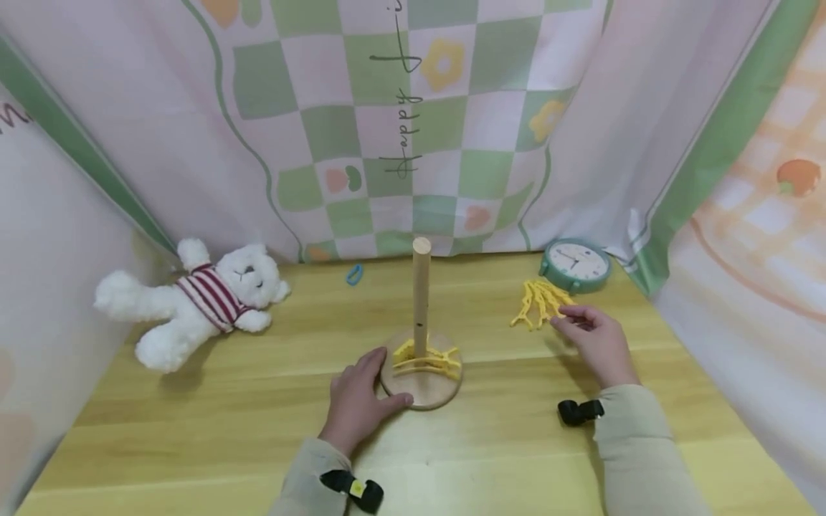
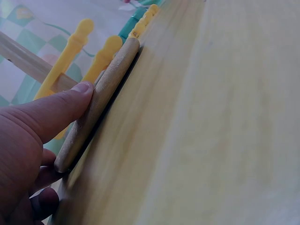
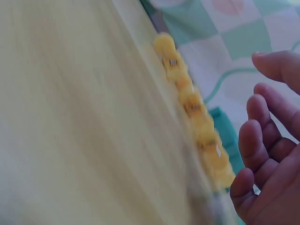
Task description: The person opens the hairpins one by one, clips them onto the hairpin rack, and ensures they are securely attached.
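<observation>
A round wooden base (image 1: 422, 394) with an upright wooden post (image 1: 421, 301) stands mid-table. My left hand (image 1: 361, 398) grips the base at its left edge; in the left wrist view the thumb (image 2: 70, 103) lies over the rim, other fingers lower at the side. Yellow branch-like plastic pieces (image 1: 445, 363) sit on the base around the foot of the post. My right hand (image 1: 600, 347) is beside a fanned group of similar yellow pieces (image 1: 538, 299) at the right. In the right wrist view its loosely bent fingers (image 3: 253, 140) hold nothing, and the yellow row (image 3: 194, 110) lies past them.
A teal alarm clock (image 1: 576, 265) lies behind the yellow group. At the left is a white teddy bear (image 1: 213, 294) in a striped shirt. A small blue ring-like piece (image 1: 354, 274) lies near the back edge, before a patterned curtain (image 1: 381, 129).
</observation>
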A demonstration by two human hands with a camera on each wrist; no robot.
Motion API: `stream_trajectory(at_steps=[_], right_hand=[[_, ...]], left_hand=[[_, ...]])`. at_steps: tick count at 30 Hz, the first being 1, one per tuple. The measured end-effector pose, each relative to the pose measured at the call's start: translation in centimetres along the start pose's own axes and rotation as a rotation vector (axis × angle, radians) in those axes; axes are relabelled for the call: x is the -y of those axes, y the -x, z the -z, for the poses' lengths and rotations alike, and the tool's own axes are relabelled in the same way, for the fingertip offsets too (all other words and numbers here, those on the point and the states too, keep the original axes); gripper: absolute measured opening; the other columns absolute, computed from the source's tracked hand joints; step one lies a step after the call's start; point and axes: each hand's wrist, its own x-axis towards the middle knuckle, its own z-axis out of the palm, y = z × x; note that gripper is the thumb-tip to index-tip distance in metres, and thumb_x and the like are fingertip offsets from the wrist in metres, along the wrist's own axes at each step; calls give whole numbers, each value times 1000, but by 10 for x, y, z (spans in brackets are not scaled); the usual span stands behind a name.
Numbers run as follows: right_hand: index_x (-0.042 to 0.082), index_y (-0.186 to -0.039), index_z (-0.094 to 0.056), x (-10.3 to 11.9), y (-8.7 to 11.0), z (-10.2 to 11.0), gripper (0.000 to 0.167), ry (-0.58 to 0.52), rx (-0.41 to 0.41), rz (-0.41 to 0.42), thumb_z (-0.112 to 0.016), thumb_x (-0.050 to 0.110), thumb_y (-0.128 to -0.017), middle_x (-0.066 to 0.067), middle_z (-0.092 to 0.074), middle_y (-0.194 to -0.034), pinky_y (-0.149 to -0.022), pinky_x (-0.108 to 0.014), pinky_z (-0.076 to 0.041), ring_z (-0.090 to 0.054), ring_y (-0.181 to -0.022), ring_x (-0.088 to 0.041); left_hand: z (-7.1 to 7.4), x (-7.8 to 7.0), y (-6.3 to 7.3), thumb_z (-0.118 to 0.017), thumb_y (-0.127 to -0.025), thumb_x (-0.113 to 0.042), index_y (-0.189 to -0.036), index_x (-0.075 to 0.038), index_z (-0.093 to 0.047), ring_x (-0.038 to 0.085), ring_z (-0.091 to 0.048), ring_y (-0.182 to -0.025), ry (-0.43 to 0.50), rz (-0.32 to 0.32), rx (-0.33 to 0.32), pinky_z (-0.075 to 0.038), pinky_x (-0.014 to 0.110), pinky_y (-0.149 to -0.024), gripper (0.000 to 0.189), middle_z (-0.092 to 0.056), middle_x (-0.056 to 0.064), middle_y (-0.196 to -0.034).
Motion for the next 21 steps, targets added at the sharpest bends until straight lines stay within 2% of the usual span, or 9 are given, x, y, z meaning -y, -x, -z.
stream_trajectory(at_steps=[3, 8, 13, 16, 19, 21], right_hand=[[0, -131, -62, -12, -4, 5, 52, -14, -13, -27, -70, 37, -95, 5, -63, -102, -68, -20, -51, -59, -84, -4], [3, -139, -57, -26, -12, 12, 62, 8, -1, -93, -69, 45, -94, -11, -59, -125, -73, -20, -49, -56, -92, -3], [4, -146, -49, -33, -20, 21, 72, 36, 12, -143, -67, 50, -94, -19, -57, -135, -78, -25, -45, -53, -97, -6], [3, -148, -46, -37, -27, 27, 74, 63, 28, -148, -66, 50, -94, -22, -54, -140, -79, -23, -44, -52, -97, -3], [1, -148, -45, -40, -35, 31, 76, 81, 51, -145, -66, 50, -94, -25, -51, -142, -81, -25, -44, -55, -103, -12], [-1, -147, -44, -42, -40, 32, 76, 106, 65, -128, -65, 50, -95, -27, -50, -142, -86, -34, -46, -55, -111, -25]], left_hand=[[1, -1, 1, -82, -74, -56, -152, -11, -44, 39, -47, -132, 1, 1, 4, -25, 59, -109, 98, -43, 9, -155], [-1, 1, 2, -82, -74, -56, -152, -12, -44, 38, -47, -132, -1, 3, 3, -25, 59, -109, 98, -43, 9, -155], [-3, 1, 1, -81, -74, -58, -152, -13, -44, 40, -45, -135, 9, -10, 3, -23, 61, -111, 97, -43, 8, -156], [-4, 1, -1, -80, -75, -58, -153, -13, -43, 39, -46, -134, 10, -23, -2, -23, 60, -111, 97, -43, 7, -156], [-4, 3, -2, -80, -75, -59, -153, -14, -43, 36, -48, -132, -5, -23, -7, -25, 59, -111, 97, -43, 6, -156], [-3, 5, -2, -80, -76, -59, -153, -14, -43, 35, -48, -132, -14, -19, -9, -25, 58, -111, 97, -43, 6, -156]])
